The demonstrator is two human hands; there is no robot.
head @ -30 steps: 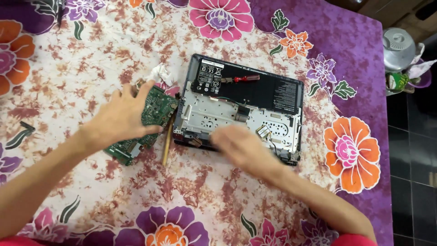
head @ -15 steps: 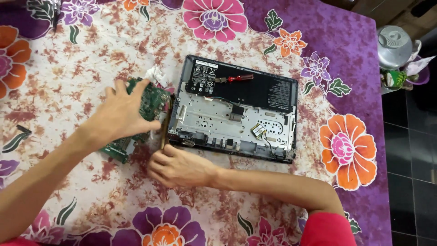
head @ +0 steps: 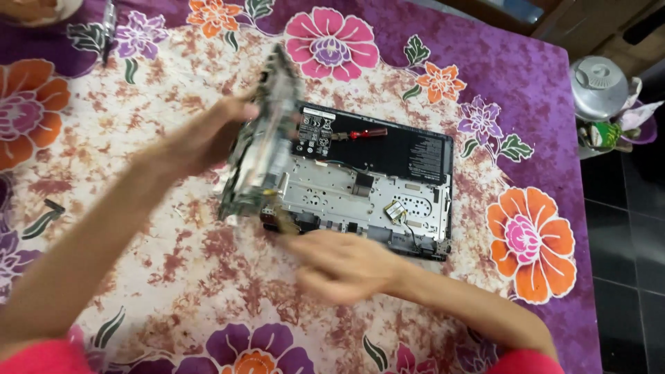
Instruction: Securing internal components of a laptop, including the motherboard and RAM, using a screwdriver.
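An opened laptop base (head: pixel 388 197) lies on the flowered cloth, its metal frame and black battery (head: pixel 409 149) exposed. A small red-handled screwdriver (head: pixel 357 134) rests on the battery. My left hand (head: pixel 208 135) holds a green circuit board (head: pixel 267 138) lifted on edge over the laptop's left end. My right hand (head: pixel 339 263), blurred, is at the laptop's front left corner, its fingers closed on a brown wooden-handled tool (head: pixel 279 216).
The purple flowered tablecloth (head: pixel 138 277) covers the whole table, whose right edge drops to a dark tiled floor. A round silver appliance (head: pixel 596 86) and some colourful items (head: pixel 609 131) stand there. A dark object (head: pixel 107 21) lies at the far left.
My left hand has raised the circuit board from flat beside the laptop to standing on edge. My right hand went from the laptop's middle to its front left corner and took the wooden-handled tool.
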